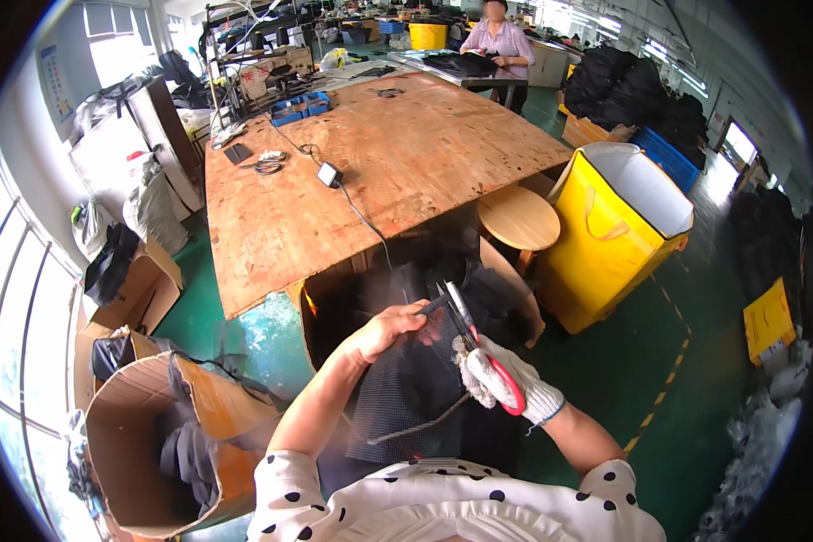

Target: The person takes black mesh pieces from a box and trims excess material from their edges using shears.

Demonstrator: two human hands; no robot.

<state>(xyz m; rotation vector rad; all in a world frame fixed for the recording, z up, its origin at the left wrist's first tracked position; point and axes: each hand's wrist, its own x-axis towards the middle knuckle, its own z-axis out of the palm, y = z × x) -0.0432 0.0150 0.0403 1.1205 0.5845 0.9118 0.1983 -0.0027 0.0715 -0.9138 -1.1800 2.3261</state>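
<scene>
Left hand: bare, thumb and fingers together, pinching a black strip just past the fingertips. Right hand: in a white knit glove, closed around red-handled scissors. Blades point up and away from the right hand, beside the strip; can't tell from here if they touch it. Black mesh cloth hangs below and between both hands, over the wearer's lap. Can't tell whether strip and mesh are one piece. Grey cord lies across the mesh, on the near side of both hands.

Around them: wooden table beyond both hands, carrying a blue tray on its far left and a small device on a cable, nearer the left hand. Round stool straight beyond the right hand; big yellow bag beyond it and to its right. Open cardboard box with dark cloth inside, left of the left hand. Co-worker far beyond both hands, at another table.
</scene>
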